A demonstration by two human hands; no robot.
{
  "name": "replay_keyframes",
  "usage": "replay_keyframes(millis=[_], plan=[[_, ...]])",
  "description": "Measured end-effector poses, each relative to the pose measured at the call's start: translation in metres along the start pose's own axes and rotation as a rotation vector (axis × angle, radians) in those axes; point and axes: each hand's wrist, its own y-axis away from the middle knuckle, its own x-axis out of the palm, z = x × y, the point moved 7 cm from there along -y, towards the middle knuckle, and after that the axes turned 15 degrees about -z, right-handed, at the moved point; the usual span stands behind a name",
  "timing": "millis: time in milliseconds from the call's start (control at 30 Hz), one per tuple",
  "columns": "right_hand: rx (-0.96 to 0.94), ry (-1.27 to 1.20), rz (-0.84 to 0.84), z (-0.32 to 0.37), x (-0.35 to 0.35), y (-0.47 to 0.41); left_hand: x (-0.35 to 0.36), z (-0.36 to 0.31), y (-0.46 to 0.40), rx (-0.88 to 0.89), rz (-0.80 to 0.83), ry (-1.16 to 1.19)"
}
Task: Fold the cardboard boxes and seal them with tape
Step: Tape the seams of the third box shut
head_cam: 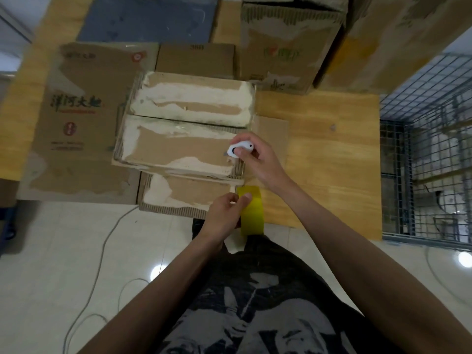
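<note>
Near the worktop's front edge, a folded cardboard box [184,129] is sitting; the right hand [255,159] is gripping a white box cutter [240,148] at its right end, the left hand [224,213] pinching yellow tape [251,213].

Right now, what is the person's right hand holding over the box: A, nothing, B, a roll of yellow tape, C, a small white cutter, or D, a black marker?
C: the right hand grips a small white cutter at the box edge, while the left hand holds the yellow tape roll.
</note>
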Motion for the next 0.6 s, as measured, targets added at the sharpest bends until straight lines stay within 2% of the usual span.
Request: replay_keyframes(millis=[200, 433, 600], plan=[[0.02, -0.069, -0.109, 0.019, -0.027, 0.019, -0.008, 0.014, -0.006, -0.028, 0.038, 0.009], [-0.134, 0.285, -0.038, 0.017, -0.04, 0.053, -0.011, 0.003, 0.0, -0.059, 0.1, 0.092], [-0.269, 0.424, -0.01, 0.023, -0.036, 0.06, -0.012, -0.007, 0.008, -0.093, 0.153, 0.105]])
